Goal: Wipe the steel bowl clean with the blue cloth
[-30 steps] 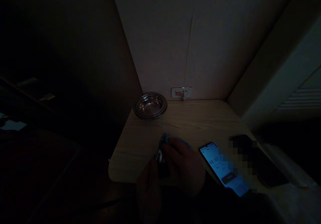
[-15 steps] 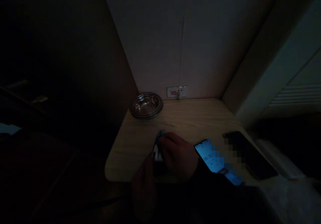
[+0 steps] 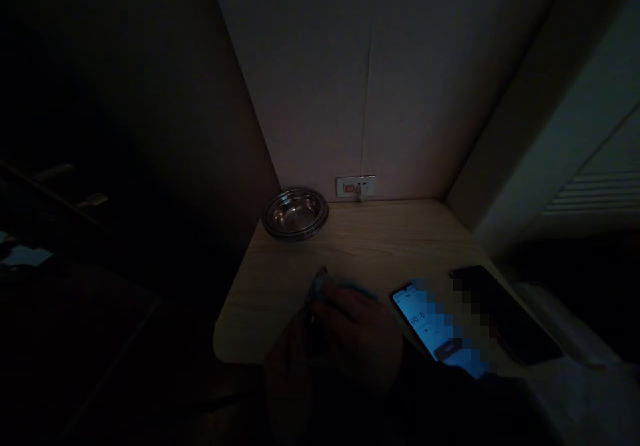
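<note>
In the dim light my left hand (image 3: 287, 369) is closed around the near left side of a dark glossy object (image 3: 313, 329), whose kind I cannot make out. My right hand (image 3: 365, 339) is closed on a thin bluish cloth (image 3: 317, 288), pressed at the upper end of that object. A strip of the cloth shows behind the right knuckles. Both hands are over the front edge of the small wooden table (image 3: 260, 299). Shadow and the right fingers hide much of the dark object.
Stacked round metal dishes (image 3: 296, 214) sit at the table's back left corner. A lit phone (image 3: 425, 319) showing a timer lies right of my right hand, with a dark phone-like slab (image 3: 515, 326) beyond it. A socket (image 3: 356, 187) is on the wall.
The bright reflection on the dark object has faded as it tilted. The cloth has shifted, and more of it shows behind my right hand. The view has moved slightly.
</note>
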`<state>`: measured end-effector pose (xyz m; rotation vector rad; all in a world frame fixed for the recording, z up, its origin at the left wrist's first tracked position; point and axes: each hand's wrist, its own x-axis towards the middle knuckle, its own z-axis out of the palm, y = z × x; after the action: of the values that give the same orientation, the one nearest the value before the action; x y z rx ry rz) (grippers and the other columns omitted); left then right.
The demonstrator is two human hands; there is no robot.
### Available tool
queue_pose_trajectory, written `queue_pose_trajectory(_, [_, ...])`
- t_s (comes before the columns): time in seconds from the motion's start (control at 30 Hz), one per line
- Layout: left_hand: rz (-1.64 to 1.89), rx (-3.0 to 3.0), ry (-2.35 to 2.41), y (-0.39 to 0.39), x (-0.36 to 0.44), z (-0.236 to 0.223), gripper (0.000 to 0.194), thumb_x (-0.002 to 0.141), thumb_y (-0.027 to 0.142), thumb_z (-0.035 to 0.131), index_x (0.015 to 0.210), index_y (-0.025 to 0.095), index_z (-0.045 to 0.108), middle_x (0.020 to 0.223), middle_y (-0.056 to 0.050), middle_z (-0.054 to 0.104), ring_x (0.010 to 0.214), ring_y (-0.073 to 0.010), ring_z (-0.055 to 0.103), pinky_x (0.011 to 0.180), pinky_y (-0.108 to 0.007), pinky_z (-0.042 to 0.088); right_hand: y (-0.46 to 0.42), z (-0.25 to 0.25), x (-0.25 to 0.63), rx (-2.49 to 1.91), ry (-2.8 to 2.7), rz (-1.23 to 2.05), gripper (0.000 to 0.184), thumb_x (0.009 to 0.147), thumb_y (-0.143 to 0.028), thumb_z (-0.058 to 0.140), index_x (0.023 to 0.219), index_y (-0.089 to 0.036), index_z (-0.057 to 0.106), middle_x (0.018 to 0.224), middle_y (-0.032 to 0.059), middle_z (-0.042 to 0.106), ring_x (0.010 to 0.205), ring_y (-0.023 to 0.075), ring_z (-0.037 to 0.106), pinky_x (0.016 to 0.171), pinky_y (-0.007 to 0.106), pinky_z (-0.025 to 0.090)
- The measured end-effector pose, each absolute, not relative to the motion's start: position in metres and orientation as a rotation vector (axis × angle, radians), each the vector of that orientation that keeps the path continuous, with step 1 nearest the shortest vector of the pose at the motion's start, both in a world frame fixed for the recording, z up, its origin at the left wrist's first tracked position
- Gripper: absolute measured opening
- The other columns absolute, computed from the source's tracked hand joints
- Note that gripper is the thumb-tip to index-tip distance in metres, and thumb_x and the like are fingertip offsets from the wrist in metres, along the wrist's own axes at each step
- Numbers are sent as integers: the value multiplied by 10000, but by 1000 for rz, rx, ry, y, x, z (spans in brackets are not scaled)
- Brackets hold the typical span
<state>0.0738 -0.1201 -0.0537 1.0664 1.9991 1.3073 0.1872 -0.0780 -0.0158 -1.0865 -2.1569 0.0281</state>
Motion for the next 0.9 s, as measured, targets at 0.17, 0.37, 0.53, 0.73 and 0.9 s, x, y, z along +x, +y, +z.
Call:
queue_pose_trajectory(0.17, [1314, 1136, 1999, -120, 67, -58, 282, 750, 394, 519, 856, 205, 701, 964, -80, 701, 958, -247, 620, 872, -353, 474, -76, -11, 192, -1104, -2254, -70, 156, 820, -224, 535, 939, -211, 634, 915, 47, 666, 691, 172, 589, 521, 274, 441])
queue_pose_trajectory(0.37, [1238, 1008, 1888, -113, 66, -45, 405, 813, 444, 400, 945, 177, 674, 998, -84, 693, 933, -234, 635, 839, -357, 494, -75, -13, 189, -1137, -2268, -84, 191, 814, -213, 542, 987, -218, 623, 978, 45, 652, 744, 178, 587, 555, 271, 444])
queue_pose_trajectory(0.53, [1256, 929, 1939, -117, 68, -51, 339, 773, 397, 478, 929, 174, 681, 1027, -92, 687, 959, -234, 630, 827, -321, 505, -74, -18, 187, -1044, -2233, -28, 170, 830, -234, 509, 943, -221, 635, 933, 44, 657, 701, 172, 590, 547, 272, 447])
queue_pose_trajectory(0.73, [1324, 999, 1940, -124, 70, -66, 332, 770, 388, 489, 924, 173, 691, 1019, -96, 689, 984, -245, 620, 817, -325, 512, -69, -16, 193, -1210, -2131, 197, 235, 839, -170, 456, 991, -191, 634, 948, 63, 648, 762, 167, 622, 636, 257, 491])
queue_pose_trajectory(0.9, [1426, 1229, 2044, -129, 63, -86, 263, 727, 353, 538, 905, 224, 681, 990, -70, 693, 1077, -261, 563, 889, -362, 472, -71, -18, 188, -1107, -2098, 214, 223, 818, -174, 495, 972, -214, 652, 994, 62, 649, 775, 171, 626, 664, 271, 506])
